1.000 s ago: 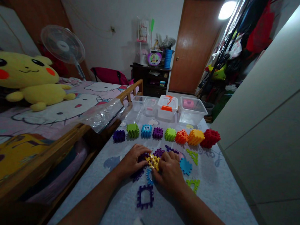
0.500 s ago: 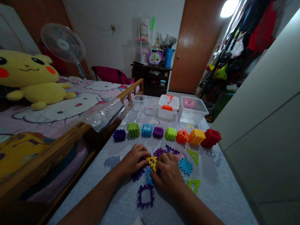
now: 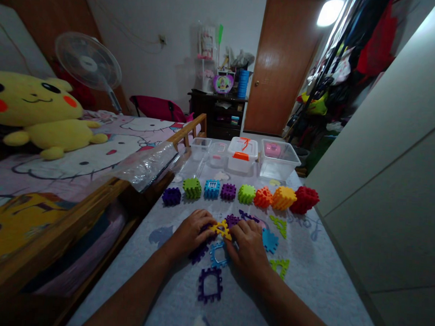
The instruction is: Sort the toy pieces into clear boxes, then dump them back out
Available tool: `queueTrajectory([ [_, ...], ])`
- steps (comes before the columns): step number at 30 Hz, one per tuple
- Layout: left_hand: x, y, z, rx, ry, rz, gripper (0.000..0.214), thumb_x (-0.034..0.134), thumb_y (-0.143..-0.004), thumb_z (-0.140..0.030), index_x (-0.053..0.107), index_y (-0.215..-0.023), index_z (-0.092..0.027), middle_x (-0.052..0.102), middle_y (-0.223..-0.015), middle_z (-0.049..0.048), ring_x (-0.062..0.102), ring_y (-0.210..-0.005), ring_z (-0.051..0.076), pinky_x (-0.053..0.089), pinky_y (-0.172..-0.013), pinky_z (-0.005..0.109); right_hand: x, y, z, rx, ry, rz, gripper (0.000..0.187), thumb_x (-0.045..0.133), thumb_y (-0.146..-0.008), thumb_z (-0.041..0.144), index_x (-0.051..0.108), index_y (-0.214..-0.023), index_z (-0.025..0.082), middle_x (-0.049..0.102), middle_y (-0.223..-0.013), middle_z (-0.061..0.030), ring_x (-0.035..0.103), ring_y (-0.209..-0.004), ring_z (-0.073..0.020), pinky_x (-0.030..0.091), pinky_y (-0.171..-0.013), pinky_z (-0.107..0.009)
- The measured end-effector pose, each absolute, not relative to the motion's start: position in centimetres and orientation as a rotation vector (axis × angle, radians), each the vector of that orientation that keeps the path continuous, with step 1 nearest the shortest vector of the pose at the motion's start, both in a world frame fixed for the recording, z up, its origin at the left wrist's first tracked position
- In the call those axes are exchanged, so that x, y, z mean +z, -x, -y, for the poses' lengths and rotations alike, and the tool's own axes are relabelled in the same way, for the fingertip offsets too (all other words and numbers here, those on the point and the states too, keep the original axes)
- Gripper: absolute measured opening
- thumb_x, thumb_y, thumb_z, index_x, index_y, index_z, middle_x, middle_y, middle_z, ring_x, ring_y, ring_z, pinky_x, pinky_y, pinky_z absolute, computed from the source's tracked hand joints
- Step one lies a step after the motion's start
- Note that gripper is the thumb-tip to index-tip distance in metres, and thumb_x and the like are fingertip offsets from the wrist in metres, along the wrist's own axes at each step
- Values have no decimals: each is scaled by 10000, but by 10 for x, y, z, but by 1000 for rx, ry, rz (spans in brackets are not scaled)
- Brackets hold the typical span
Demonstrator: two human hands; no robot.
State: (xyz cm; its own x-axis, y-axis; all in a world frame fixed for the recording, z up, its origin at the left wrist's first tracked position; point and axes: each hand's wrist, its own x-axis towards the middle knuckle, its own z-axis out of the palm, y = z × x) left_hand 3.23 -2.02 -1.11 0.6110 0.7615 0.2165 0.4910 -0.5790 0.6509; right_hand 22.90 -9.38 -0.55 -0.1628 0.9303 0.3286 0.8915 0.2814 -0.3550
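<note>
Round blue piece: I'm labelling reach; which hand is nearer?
Right. The right hand is just left of the round blue piece; the left hand is farther left, beyond the yellow piece.

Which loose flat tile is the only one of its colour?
The yellow openwork tile, between the left hand and right hand. The purple tiles, blue tiles and lime-green tiles each number more than one.
</note>
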Motion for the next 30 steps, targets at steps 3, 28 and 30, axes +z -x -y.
queueTrajectory([
  [3,-7,-34,22,695,-2250,-991,164,580,-885,-278,682,-983,-195,677,-985,62,597,-960,212,465,-892,343,-8,-230,93,157,1564,1992,30,591,-872,190,612,-857,205,635,-879,-55,504,-885,-241,378,-821,-383],
  [28,-10,-35,25,776,-2140,-1010,179,616,-871,-314,700,-993,-214,691,-991,53,633,-966,217,493,-886,341,-7,-238,91,306,1309,2061,224,417,-974,176,591,-837,206,601,-844,-50,564,-760,-165,453,-690,-259],
  [30,-9,-34,25,784,-2123,-1008,172,625,-865,-315,702,-982,-214,692,-984,52,636,-961,216,497,-883,337,-7,-238,92,332,1287,2028,214,421,-971,166,594,-852,205,602,-857,-50,570,-775,-161,458,-702,-255],
])
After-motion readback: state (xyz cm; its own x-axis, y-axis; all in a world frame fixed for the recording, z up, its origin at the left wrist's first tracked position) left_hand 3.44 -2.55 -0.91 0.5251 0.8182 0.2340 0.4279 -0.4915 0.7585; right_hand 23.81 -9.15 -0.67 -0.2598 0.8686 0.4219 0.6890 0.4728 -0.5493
